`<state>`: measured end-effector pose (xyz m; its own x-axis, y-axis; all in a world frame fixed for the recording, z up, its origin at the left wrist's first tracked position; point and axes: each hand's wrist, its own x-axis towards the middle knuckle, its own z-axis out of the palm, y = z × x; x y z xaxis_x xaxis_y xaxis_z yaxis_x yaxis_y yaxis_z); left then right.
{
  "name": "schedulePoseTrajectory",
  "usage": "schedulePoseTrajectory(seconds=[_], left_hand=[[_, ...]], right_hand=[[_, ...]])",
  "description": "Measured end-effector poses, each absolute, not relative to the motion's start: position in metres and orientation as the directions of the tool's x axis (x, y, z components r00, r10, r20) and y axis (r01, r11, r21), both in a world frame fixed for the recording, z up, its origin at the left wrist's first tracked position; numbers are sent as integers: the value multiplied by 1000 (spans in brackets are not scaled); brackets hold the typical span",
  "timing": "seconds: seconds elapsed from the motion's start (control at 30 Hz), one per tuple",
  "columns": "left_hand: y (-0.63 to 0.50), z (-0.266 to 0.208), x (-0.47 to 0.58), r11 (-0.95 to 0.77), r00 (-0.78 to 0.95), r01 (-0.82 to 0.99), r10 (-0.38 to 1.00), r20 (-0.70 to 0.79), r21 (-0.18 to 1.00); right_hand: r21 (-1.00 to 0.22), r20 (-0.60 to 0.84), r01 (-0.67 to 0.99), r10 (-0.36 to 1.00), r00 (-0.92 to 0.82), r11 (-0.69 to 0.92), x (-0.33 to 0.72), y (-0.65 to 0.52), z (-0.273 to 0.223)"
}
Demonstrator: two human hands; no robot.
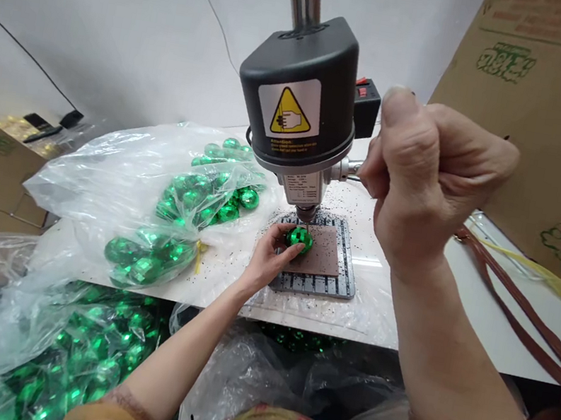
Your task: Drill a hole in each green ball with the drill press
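Note:
My left hand [273, 252] pinches a shiny green mirrored ball [299, 240] between thumb and fingers. The ball rests on a brown board [323, 257], directly under the chuck [306, 213] of a black bench drill press [300, 91]. Whether the drill bit touches the ball, I cannot tell. My right hand [421, 169] is raised at the machine's right side, its fingers curled round the drill press lever [352, 170]. Most of that lever is hidden behind the fist. Beneath the board lies the slotted metal base [347, 278], scattered with dark specks.
Clear plastic bags [106, 159] of green balls [191, 195] cover the table's left side. More bagged balls [96, 344] lie below the table edge. Cardboard boxes [529, 137] stand at right and left. A brown strap [526, 315] lies on the white table [377, 305] at right.

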<state>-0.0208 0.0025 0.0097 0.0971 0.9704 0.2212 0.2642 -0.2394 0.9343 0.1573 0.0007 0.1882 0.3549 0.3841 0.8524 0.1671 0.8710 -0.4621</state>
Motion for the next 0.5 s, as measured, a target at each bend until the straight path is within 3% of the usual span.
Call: schedulePoseTrajectory(seconds=[0.23,0.5], left_hand=[[-3,12,-7,-341,107,447,938,330,827],[-5,2,6,-249,12,422,963,270,872]], right_hand=[[-489,847,220,400,350,844,157,0,189],[-449,847,105,384,368,887,157,1,189]])
